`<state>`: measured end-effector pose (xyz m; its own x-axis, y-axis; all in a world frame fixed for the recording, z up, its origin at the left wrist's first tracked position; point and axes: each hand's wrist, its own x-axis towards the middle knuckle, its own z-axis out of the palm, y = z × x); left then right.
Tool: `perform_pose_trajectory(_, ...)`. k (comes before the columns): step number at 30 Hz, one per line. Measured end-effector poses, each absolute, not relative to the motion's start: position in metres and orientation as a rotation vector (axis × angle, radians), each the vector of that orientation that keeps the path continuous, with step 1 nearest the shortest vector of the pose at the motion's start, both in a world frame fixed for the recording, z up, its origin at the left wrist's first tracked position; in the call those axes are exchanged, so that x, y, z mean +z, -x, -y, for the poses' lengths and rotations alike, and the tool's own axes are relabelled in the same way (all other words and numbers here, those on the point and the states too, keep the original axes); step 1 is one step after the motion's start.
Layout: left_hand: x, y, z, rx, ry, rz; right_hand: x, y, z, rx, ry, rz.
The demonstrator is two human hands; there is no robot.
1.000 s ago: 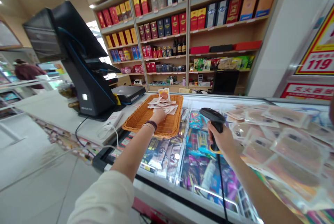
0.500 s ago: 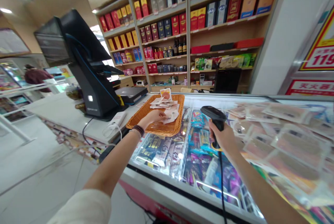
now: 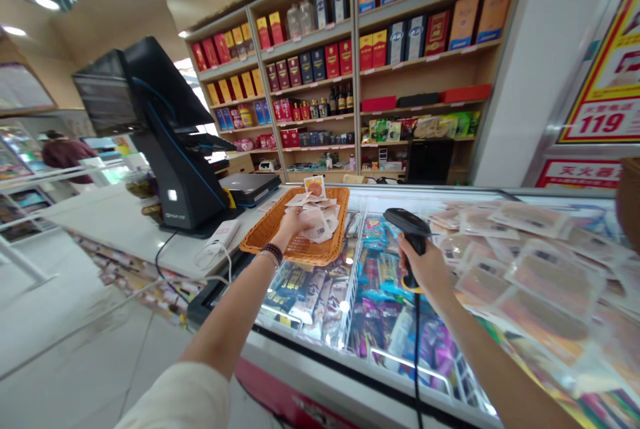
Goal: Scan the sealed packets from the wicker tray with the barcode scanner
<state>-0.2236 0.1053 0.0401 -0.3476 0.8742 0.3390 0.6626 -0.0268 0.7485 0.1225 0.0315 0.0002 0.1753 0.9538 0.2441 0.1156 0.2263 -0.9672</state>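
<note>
My left hand (image 3: 291, 224), with a dark beaded bracelet at the wrist, reaches into an orange wicker basket (image 3: 255, 237). Its fingers are closed on the edge of a small flat plastic packet (image 3: 313, 217); other pale packets (image 3: 327, 207) lie loosely piled beneath and behind it. In my right hand (image 3: 425, 262) is a black barcode scanner (image 3: 406, 221), gripped by its handle over the glass freezer top, its head pointing left towards the basket. The scanner's cable hangs straight down.
Many flat packets (image 3: 555, 276) cover the right side of the glass-topped freezer (image 3: 320, 359). A black checkout terminal (image 3: 170, 169), a scale (image 3: 250, 188) and a white power strip (image 3: 225, 232) stand on the left counter. Shelves of boxes (image 3: 300, 72) line the back. A person (image 3: 65, 152) is far left.
My left hand has lifted slightly with a packet between its fingers, shifting the pile. The right hand still holds the scanner in nearly the same place. The whole view has tilted a little.
</note>
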Motion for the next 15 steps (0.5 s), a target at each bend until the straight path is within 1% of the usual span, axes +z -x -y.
perform_pose_trajectory(3,0.046,0.206,-0.098,1.494,-1.563,-1.852,0.002,-0.122,-0.029,0.836,1.191,1.23)
perform_pose_trajectory(8,0.052,0.16,-0.104,1.727,-1.388,-1.299,0.002,-0.126,-0.028,0.815,1.209,1.242)
perform_pose_trajectory(12,0.056,0.126,-0.115,1.834,-1.434,-1.155,0.001,-0.128,-0.026,0.794,1.208,1.253)
perform_pose_trajectory(15,0.052,0.105,-0.122,1.909,-1.487,-1.16,0.002,-0.127,-0.024,0.77,1.215,1.255)
